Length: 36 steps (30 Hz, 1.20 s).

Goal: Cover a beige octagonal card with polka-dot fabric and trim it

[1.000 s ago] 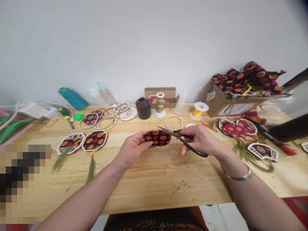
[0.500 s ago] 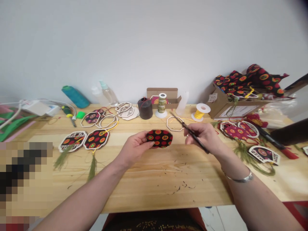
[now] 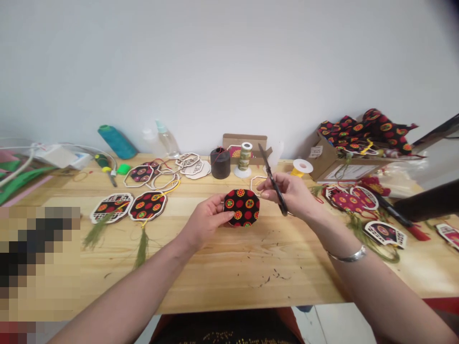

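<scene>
Between the thumb and fingers of my left hand [image 3: 211,217] is a fabric-covered panel [image 3: 244,208], black with red, orange and green round motifs. Its patterned face is turned toward me above the table. My right hand [image 3: 287,193] is closed on a pair of dark scissors [image 3: 272,177], whose blades point up and away from me. The scissors are apart from the panel, just to its right. Behind that hand, partly hidden, a thin pale wooden frame [image 3: 254,184] lies on the table. Small dark scraps [image 3: 274,277] are scattered in front of me.
Finished ornaments with green tassels [image 3: 147,206] lie at left. Along the back stand a black thread spool [image 3: 220,162], a gold ribbon spool [image 3: 245,160], a yellow thread spool [image 3: 301,167] and a teal cone [image 3: 116,142]. A cardboard box [image 3: 358,169] with patterned cloth stands at right.
The panel has tipped up to face me more fully. My right hand has moved left, closer to the panel, and the scissors have swung to point more upright. The view has shifted slightly.
</scene>
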Available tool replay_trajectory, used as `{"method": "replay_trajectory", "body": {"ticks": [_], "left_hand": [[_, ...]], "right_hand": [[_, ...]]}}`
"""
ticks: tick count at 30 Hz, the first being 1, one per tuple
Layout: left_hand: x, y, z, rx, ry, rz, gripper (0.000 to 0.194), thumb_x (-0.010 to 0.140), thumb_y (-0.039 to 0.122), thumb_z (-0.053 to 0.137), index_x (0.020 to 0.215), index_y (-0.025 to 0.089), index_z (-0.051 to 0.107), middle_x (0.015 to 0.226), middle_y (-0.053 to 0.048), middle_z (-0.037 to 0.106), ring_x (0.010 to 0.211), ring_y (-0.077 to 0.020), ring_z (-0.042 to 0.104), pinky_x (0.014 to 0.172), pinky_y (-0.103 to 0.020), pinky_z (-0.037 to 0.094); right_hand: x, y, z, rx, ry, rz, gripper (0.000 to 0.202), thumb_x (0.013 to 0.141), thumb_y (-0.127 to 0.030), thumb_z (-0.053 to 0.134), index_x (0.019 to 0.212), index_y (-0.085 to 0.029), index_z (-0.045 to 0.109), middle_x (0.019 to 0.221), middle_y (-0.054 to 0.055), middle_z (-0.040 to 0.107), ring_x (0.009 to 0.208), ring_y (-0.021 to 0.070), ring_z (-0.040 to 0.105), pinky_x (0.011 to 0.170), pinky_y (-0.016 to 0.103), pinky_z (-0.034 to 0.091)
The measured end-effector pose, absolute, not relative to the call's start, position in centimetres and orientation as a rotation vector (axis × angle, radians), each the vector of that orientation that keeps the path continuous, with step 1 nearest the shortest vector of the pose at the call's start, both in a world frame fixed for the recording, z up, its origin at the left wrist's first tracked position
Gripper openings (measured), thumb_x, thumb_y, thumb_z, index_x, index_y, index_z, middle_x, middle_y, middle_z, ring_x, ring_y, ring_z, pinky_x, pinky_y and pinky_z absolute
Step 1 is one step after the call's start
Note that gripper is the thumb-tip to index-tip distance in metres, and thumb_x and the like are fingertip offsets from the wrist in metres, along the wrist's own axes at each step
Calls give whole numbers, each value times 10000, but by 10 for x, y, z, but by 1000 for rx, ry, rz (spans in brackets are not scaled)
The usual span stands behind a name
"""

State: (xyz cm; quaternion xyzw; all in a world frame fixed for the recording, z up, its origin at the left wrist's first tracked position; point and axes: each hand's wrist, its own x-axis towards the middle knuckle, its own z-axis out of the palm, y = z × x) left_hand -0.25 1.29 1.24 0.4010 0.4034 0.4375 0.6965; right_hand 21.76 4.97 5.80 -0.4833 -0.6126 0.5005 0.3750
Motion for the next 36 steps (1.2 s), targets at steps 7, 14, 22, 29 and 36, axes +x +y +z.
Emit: {"method": "replay_trajectory", "body": {"ticks": [7,14,22,29,36], "left_hand": [[0,15,15,749,828,1003,465,681,142,774,1130,119,652,1036,-116,752,905,-241,715,773,-385,596],[-1,14,17,719,806,994,462,649,101,759,1102,127,672,1052,-117,746,919,-255,710,762,-388,599],[-2,14,17,749,727,943,388,683,193,749,1062,127,698,968,-116,763,849,-230,716,731,-361,597],[-1,13,16,819,827,980,338,712,239,795,1031,156,723,989,-83,765,843,-209,718,748,-358,598],[0,16,12,772,968,1108,293,637,269,848,881,143,743,811,-49,766,701,-167,696,663,-310,584]], "right_hand": [[210,44,40,-1224,-1434,1392,397,549,-406,845,736,-183,575,736,5,641,624,120,538,580,277,431],[207,41,29,-1186,-1376,1488,396,564,-358,845,754,-198,536,634,-60,540,532,79,461,511,251,365],[208,39,25,-1132,-1365,1501,387,611,-367,819,754,-199,500,589,-77,472,513,72,426,478,244,293],[208,39,27,-1115,-1401,1464,383,596,-358,814,761,-200,506,623,-71,479,548,76,414,513,250,323],[209,39,28,-1145,-1449,1471,380,605,-375,798,786,-204,511,620,-68,478,552,86,417,523,262,342]]}}
